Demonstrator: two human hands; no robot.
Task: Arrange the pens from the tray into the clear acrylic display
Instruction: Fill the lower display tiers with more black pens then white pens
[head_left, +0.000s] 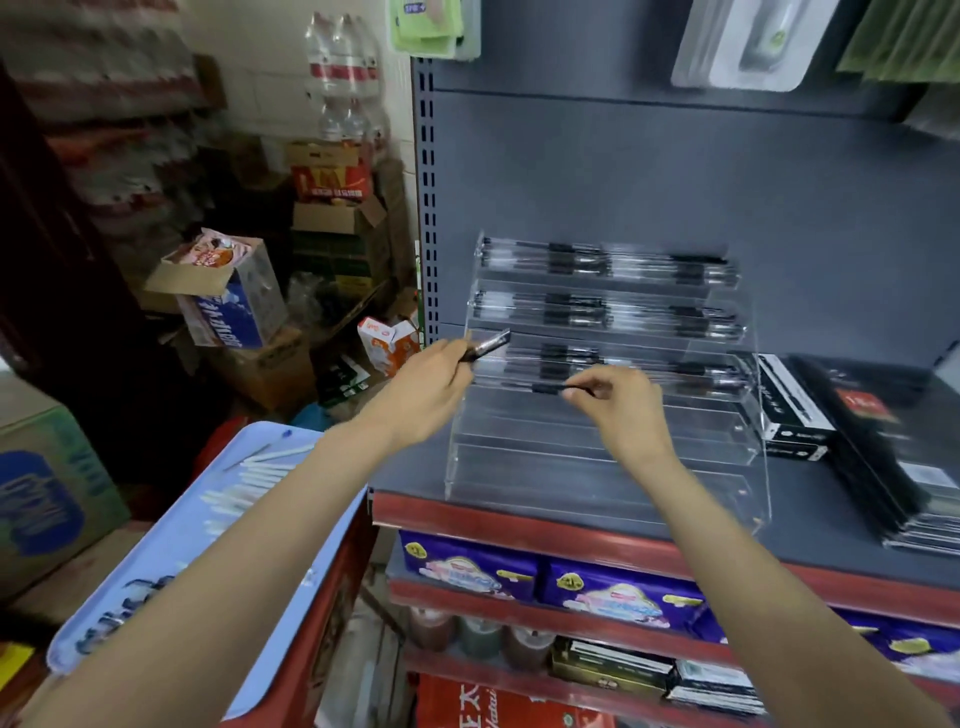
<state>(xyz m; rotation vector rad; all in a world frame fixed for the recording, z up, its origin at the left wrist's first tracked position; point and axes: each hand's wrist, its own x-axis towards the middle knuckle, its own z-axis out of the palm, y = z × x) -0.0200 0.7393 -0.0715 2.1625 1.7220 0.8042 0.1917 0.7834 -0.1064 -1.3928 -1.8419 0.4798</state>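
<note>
My left grip (434, 382) pinches several pens (488, 345); my right grip (621, 400) pinches one pen (545, 387) over the clear acrylic display (597, 467). Tray (291, 597) lies below my left.

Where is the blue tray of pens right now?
In the head view, the blue tray sits lower left, under the left forearm, left of the shelf holding the clear acrylic display.

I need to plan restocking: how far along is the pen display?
The clear acrylic tiered display has its top two tiers filled. The left hand and right hand each hold a black pen at the third. Lower tiers sit empty; white pens remain on the blue tray.
</note>
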